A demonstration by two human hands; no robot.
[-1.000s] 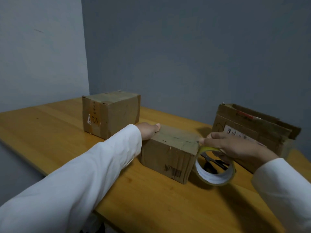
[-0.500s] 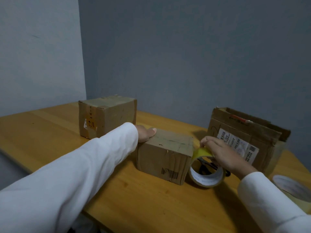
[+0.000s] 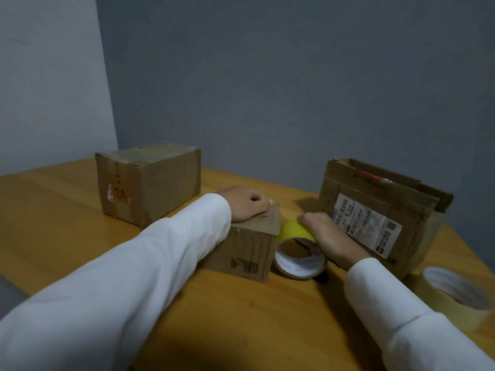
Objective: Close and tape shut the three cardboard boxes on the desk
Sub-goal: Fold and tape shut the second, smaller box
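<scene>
Grey walls meet in a corner behind an orange-brown wooden desk (image 3: 67,236) bearing three brown cardboard boxes and two rolls of tape. Largest is the labelled box (image 3: 380,218) at the right, its top flaps not shut; a closed box (image 3: 150,183) stands at the back left; the smallest box (image 3: 249,250) sits between them, nearest the person. One yellowish tape roll (image 3: 300,253) stands on edge just beside the small box; a second pale roll (image 3: 455,293) lies flat at the far right. The left hand (image 3: 246,207), white-sleeved, presses palm-down on the small box's top, gripping nothing. The right hand (image 3: 329,236) clasps the upright roll from above. Since a second ago, that roll has dropped from box-top height to the desk, and the second roll has come into view.
</scene>
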